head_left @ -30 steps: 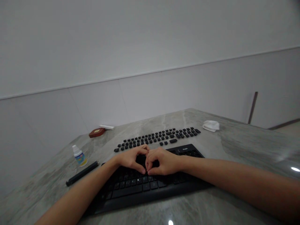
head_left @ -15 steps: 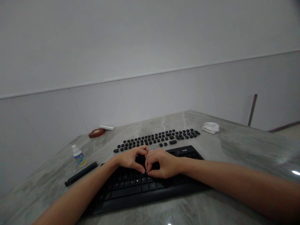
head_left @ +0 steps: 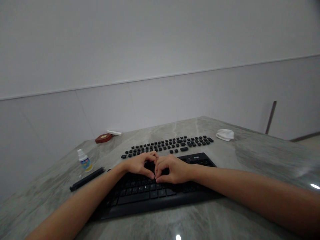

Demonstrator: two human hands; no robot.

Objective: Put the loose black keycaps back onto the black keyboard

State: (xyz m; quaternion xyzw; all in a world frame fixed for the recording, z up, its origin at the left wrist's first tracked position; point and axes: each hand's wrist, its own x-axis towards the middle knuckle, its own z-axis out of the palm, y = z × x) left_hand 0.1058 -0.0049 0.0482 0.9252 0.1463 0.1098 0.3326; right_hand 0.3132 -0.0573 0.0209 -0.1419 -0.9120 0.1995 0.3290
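Observation:
A black keyboard point(head_left: 140, 204) lies on the marbled table in front of me, with both my hands over its middle. My left hand point(head_left: 139, 164) arches over the keys, its thumb apart from its curved fingers; the index fingertip meets my right hand. My right hand point(head_left: 175, 169) rests low beside it, thumb and index fingertips pinched together just above the keys. Whatever sits in that pinch is too small or hidden to make out. Behind the keyboard, loose black keycaps point(head_left: 183, 149) are laid out in rows.
To the left stand a small white bottle point(head_left: 85, 161) with a colourful label and a long black bar-like object point(head_left: 87, 179). A reddish-brown case point(head_left: 103, 138) and a white strip point(head_left: 114, 133) lie at the back left. A white cloth point(head_left: 225, 134) is at the back right, near the wall point(head_left: 155, 100).
The view has shifted slightly, so the table and hands sit a little higher in the picture. Both hands keep nearly the same pose over the keyboard.

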